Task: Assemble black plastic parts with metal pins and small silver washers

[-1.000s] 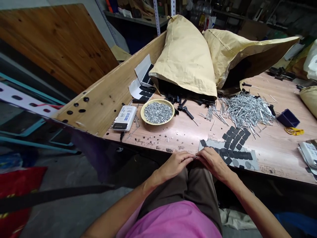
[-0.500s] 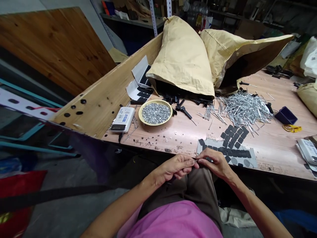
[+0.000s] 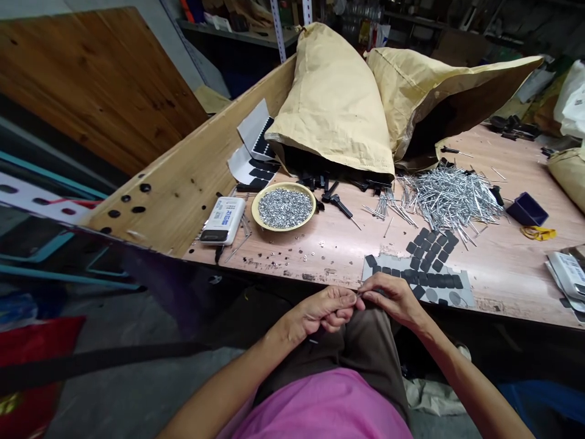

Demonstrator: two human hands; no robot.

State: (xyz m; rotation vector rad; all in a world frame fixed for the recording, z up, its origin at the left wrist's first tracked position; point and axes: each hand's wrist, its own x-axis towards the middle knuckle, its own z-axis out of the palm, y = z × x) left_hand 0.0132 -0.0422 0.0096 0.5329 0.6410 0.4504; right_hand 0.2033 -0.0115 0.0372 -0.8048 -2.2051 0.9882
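Note:
My left hand (image 3: 336, 310) is closed above my lap, thumb and forefinger pinched together. A short silvery tip, apparently of a thin metal pin (image 3: 313, 341), pokes out below its curled fingers. My right hand (image 3: 390, 296) meets it at the fingertips, also pinching; a small dark piece sits between the two hands, too hidden to name. Just beyond the right hand lies a grey backing sheet (image 3: 465, 280) with black adhesive pads (image 3: 432, 279). Farther back is a heap of metal pins (image 3: 457, 195), and to its left a black plastic part with a pin (image 3: 342, 207).
A yellow bowl (image 3: 255, 210) of small metal pieces stands beside a white device (image 3: 223, 219) with a cable. Two large paper sacks (image 3: 336, 103) (image 3: 397, 91) lie at the back. A dark blue tray (image 3: 528, 209) sits right. A wooden board (image 3: 192, 177) edges the table's left.
Both hands stay pinched together in nearly the same place. The silvery tip now shows below my left hand. The whole view has shifted slightly.

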